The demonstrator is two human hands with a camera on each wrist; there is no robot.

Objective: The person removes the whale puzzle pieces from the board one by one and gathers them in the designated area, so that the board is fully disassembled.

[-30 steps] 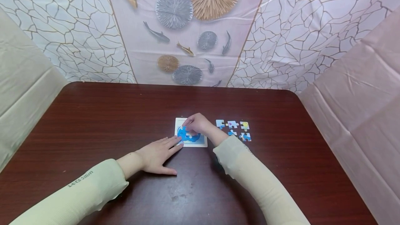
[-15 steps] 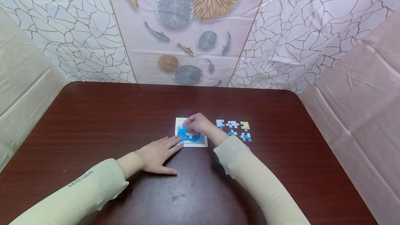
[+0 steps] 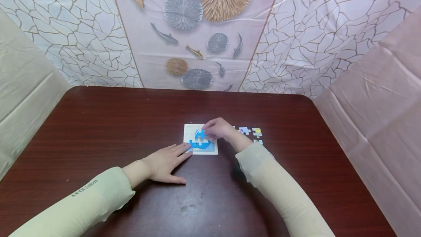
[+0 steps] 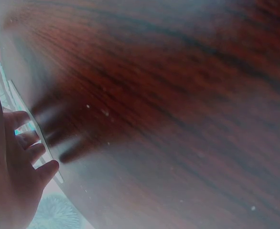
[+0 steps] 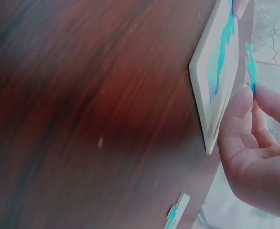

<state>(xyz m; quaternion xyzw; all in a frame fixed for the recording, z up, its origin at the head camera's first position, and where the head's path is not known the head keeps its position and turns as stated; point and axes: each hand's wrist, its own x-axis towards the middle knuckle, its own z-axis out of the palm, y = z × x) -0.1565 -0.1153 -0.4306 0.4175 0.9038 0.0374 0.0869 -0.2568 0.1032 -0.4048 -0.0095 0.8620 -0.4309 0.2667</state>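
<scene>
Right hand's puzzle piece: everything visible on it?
The puzzle piece is thin and flat, mostly blue with a pale edge, and has an interlocking outline; it looks like card or thin board. The right hand pinches one end between thumb and finger, leaving the rest sticking out. The right wrist view shows it nearly edge-on and apart from the white-bordered puzzle tray; the head view shows it over that tray.

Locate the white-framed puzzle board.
In the head view, the puzzle board lies near the middle of the dark table, with the left hand at its lower-left corner and loose puzzle pieces to its right.
</scene>
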